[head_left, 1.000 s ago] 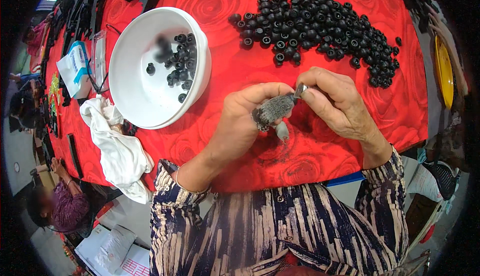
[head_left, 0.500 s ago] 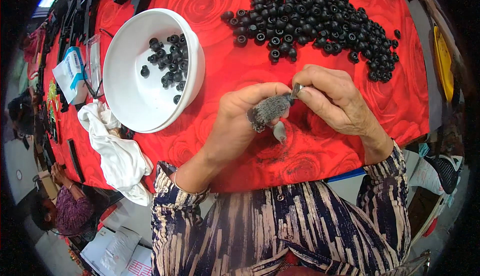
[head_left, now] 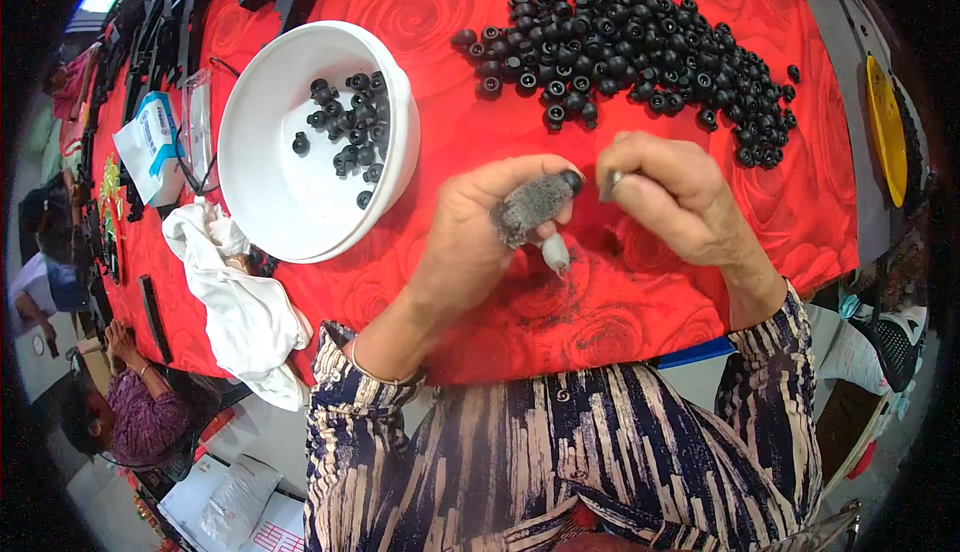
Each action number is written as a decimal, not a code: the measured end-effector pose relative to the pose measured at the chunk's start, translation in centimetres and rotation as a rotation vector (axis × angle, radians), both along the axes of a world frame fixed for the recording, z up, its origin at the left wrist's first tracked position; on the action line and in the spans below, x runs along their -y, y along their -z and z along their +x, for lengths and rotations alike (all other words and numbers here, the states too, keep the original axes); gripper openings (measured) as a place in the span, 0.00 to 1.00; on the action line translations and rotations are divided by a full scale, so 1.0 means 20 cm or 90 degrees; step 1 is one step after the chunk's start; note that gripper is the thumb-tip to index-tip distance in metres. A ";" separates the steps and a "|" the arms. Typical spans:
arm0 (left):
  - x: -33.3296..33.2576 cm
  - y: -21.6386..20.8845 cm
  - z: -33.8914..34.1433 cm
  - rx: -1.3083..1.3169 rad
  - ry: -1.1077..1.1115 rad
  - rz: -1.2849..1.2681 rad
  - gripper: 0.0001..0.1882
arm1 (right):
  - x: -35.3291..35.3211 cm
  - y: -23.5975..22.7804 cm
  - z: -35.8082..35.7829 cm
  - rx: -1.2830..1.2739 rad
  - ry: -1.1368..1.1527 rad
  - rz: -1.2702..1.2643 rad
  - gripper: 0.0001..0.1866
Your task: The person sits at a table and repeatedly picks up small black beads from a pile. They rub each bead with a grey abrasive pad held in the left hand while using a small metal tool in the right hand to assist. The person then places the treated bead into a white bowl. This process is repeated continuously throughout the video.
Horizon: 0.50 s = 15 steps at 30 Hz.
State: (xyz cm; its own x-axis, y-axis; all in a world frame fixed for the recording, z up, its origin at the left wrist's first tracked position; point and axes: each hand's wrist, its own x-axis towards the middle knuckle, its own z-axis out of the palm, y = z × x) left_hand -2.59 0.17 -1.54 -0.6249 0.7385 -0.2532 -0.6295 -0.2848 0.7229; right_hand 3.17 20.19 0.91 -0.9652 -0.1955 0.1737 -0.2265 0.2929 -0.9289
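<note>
My left hand [head_left: 462,230] is closed around a small round black plastic part [head_left: 572,181], held near the thumb tip. Grey fuzzy fabric [head_left: 535,204], speckled with dark shavings, wraps a finger of that hand. Below it a pale grey covered fingertip [head_left: 555,252] pokes out. A short flat metal blade [head_left: 608,186] is pinched between thumb and fingers of my right hand [head_left: 685,197], a small gap to the right of the black part. Both hands are above the red rose-patterned tablecloth [head_left: 440,322], where dark shavings lie scattered.
Beyond my hands spreads a large pile of similar black parts [head_left: 640,47]. At left stands a white bowl [head_left: 262,182] with several more inside. Next to it lie a white cloth [head_left: 235,297] and a blue-and-white packet [head_left: 152,147]. Another person [head_left: 145,417] sits at far left.
My right hand with the blade has drawn back to the right, off the black part. More of the black part shows in my left hand. The view has shifted slightly.
</note>
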 end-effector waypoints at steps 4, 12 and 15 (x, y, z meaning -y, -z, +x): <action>0.00 -0.02 0.02 0.022 0.000 0.022 0.11 | 0.02 -0.05 0.02 -0.006 0.060 0.040 0.10; 0.02 0.03 0.03 0.178 0.158 0.090 0.12 | 0.07 -0.01 0.04 -0.212 0.038 0.152 0.15; 0.02 0.04 0.04 0.214 0.194 0.148 0.12 | 0.07 -0.03 0.04 -0.231 -0.002 0.090 0.16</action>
State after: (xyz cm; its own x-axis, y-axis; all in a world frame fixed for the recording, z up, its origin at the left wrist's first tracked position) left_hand -1.77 -0.24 -2.26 -0.2838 0.9355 -0.2104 -0.8962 -0.1807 0.4053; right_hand 3.89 18.79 1.59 -0.8454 -0.2444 0.4750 -0.5340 0.4107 -0.7390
